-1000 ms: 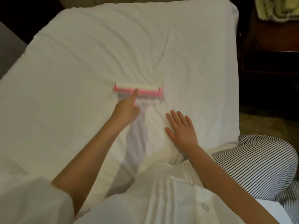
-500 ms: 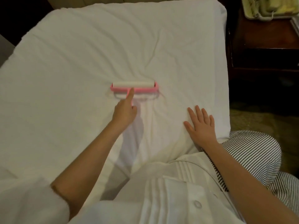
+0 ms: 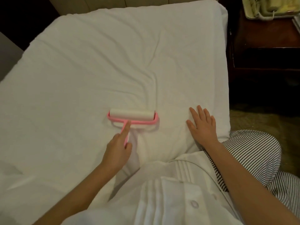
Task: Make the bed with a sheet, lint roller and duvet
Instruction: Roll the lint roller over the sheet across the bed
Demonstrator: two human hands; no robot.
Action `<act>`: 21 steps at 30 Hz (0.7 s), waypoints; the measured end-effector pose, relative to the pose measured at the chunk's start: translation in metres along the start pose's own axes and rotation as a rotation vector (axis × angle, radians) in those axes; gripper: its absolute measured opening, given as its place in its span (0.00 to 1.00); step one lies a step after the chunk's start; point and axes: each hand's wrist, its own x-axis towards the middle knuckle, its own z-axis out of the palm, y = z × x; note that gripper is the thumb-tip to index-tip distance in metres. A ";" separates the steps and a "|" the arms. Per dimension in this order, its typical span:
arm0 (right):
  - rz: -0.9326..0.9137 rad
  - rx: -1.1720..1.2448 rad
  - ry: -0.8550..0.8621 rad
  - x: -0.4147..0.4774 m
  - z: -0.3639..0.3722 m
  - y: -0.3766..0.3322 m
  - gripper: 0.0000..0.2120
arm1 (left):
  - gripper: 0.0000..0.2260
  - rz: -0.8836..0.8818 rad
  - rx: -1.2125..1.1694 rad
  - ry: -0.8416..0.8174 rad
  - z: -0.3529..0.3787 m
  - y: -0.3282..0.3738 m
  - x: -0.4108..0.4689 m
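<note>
The left hand [image 3: 117, 151] gripped the lint roller [image 3: 132, 116], which probably touched the sheet [image 3: 97, 62] just ahead. The right hand [image 3: 203, 125] lay flat and open to its right.

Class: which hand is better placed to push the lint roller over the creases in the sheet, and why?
Left. The left hand grips the lint roller by its handle, forefinger along it, just short of the creases. The right hand lies flat on the sheet, holding nothing.
</note>
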 end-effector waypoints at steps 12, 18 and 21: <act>0.367 0.337 0.239 -0.005 -0.003 0.022 0.24 | 0.33 0.143 0.232 -0.069 -0.030 0.069 0.016; 0.470 0.363 0.287 -0.001 -0.006 0.019 0.20 | 0.32 0.076 0.406 -0.274 0.015 0.083 -0.025; 0.483 0.377 0.288 0.000 -0.008 0.019 0.19 | 0.31 0.166 0.323 -0.179 0.018 0.097 0.027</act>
